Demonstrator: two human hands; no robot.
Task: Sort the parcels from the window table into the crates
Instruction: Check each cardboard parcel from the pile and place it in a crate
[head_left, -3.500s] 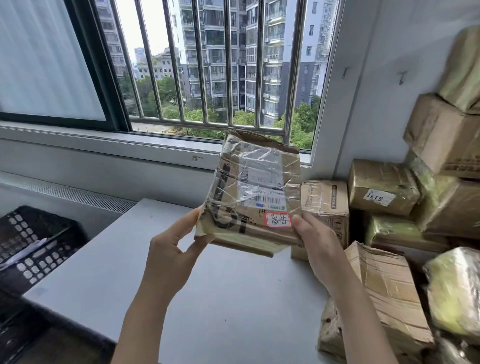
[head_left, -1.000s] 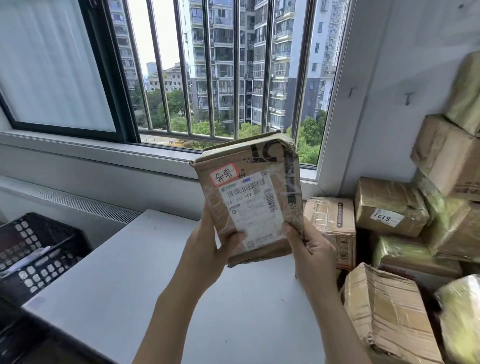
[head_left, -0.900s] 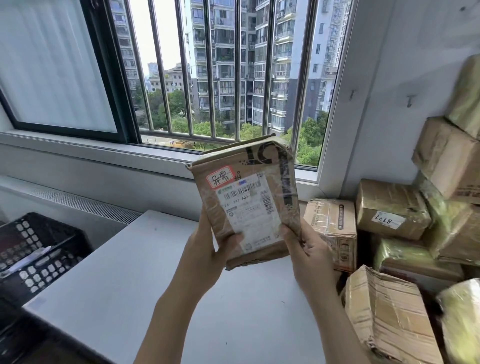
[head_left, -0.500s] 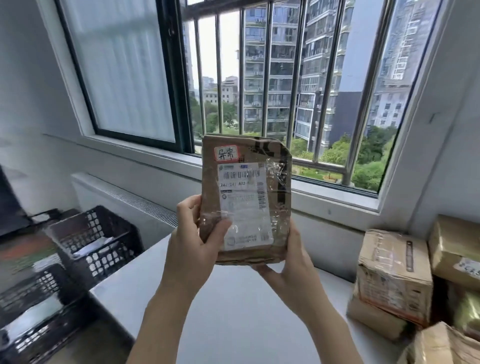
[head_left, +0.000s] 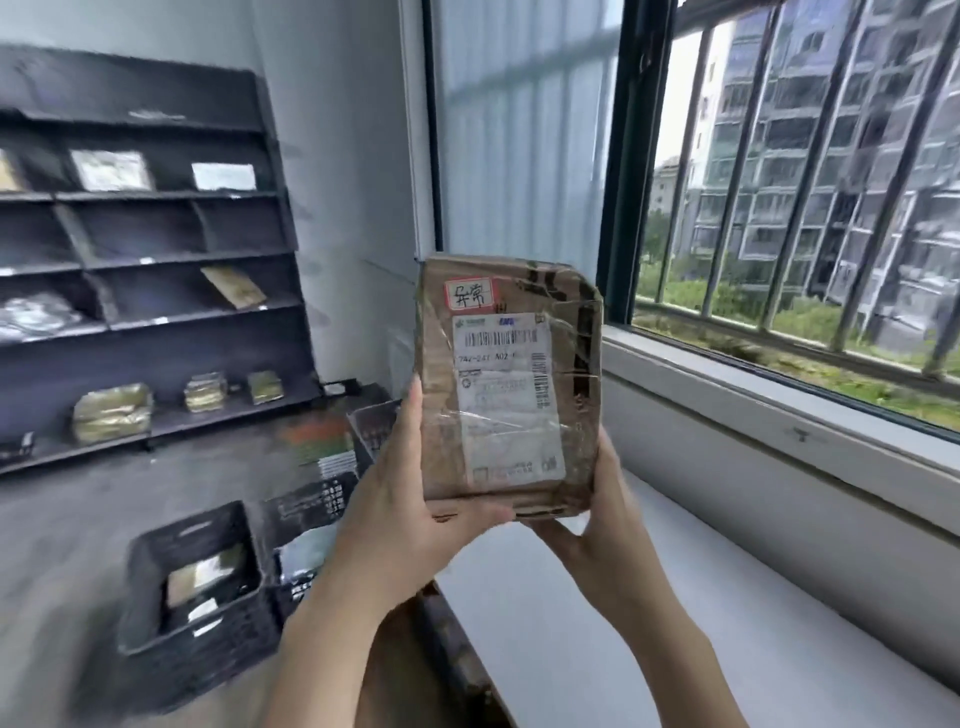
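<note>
Both hands held the taped brown parcel (head_left: 506, 384) upright above the table's (head_left: 597, 623) edge: the left hand (head_left: 410, 514) wrapped its lower left side, the right hand (head_left: 605, 519) cupped its bottom right. A black crate (head_left: 197, 587) sat on the floor at 8 o'clock.

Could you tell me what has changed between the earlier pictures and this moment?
The parcel was turned end for end, so its red-edged sticker went from the bottom to the top. The view then swung left from the stacked parcels toward the crates and shelves. Unchanged: left hand and right hand still hold the parcel upright, label facing the camera.
</note>
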